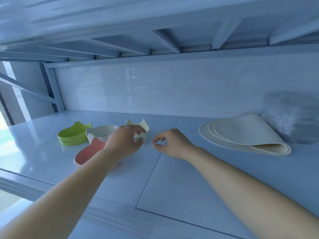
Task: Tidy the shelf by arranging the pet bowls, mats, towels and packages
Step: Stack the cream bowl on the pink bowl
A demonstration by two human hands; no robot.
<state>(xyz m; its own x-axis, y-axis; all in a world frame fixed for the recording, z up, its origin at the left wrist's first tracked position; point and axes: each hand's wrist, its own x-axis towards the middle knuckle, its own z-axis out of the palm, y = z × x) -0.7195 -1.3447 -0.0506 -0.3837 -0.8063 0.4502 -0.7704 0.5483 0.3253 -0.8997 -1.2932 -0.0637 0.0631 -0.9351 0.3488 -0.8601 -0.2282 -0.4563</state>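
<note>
My left hand (124, 142) pinches the rim of the cream cat-eared bowl (145, 126) on the shelf (189, 178), just right of the white bowl (101, 131). My right hand (170, 144) hovers beside it, fingers loosely curled, holding nothing. Folded mats (241, 133) lie further right.

Single head view, wide-angle: faces forward into shelf (181, 183) bay, close up; upper shelf underside (155, 23) fills top.

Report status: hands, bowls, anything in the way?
Left hand grips cream cat-eared bowl. Right hand open, empty, beside it. White bowl and pink bowl crowd its left side.
</note>
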